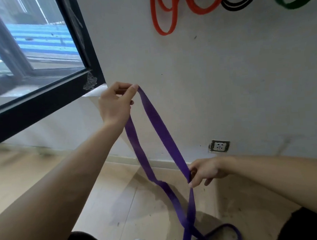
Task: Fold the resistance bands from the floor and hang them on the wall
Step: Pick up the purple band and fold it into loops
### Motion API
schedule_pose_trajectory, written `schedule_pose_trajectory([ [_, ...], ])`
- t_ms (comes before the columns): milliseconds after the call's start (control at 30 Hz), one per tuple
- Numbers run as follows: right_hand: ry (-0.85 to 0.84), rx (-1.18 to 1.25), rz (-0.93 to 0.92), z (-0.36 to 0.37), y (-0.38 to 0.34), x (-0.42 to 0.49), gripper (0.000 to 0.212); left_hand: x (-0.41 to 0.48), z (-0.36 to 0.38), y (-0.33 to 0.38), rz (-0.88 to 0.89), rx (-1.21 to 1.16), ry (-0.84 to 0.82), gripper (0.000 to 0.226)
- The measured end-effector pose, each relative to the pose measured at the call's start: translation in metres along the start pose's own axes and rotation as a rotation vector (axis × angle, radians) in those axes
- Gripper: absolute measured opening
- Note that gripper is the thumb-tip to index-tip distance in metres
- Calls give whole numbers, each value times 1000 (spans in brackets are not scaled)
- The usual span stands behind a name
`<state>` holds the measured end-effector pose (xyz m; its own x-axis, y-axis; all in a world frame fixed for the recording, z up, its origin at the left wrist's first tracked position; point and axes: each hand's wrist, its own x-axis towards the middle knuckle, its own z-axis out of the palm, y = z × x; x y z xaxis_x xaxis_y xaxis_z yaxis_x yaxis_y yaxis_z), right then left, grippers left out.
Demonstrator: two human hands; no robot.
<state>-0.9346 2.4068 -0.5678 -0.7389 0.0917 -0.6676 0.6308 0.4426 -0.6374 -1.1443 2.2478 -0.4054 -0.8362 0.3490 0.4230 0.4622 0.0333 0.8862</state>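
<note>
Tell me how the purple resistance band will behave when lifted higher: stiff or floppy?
Probably floppy: the purple resistance band droops and twists between the left hand and right hand. Likely light, since finger pinches carry it. Its tail on the floor may drag or tangle.

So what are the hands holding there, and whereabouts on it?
Both hold the purple resistance band. The left hand pinches its top fold; the right hand grips one strand lower down.

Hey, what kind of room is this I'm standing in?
Likely a small gym or workout room: orange bands, black bands and a green band hang on the white wall, over a wooden floor.
</note>
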Motion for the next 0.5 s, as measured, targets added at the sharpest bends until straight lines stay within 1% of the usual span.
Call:
schedule_pose_trajectory([
  [100, 125, -3, 10, -7, 8, -9, 26, 3, -9, -11, -19, 95, 25, 23],
  [167, 249, -1, 10, -15, 9, -14, 23, 5, -11, -18, -79, 161, 11, 25],
  [233, 375, 42, -17, -27, 6, -21, 20, 5, -13, -28, -151, 223, -39, 25],
  [267, 437, 88, -44, -35, 4, -27, 20, 4, -13, -34, -170, 290, -88, 25],
  [333, 556, 201, -121, -53, -1, -43, 23, -1, -13, -48, -173, 485, -242, 24],
  [400, 662, 327, -216, -69, -10, -64, 24, -6, -10, -63, -171, 652, -434, 22],
  [500, 767, 457, -355, -89, -27, -98, 17, -15, 1, -81, -169, 758, -736, 20],
])
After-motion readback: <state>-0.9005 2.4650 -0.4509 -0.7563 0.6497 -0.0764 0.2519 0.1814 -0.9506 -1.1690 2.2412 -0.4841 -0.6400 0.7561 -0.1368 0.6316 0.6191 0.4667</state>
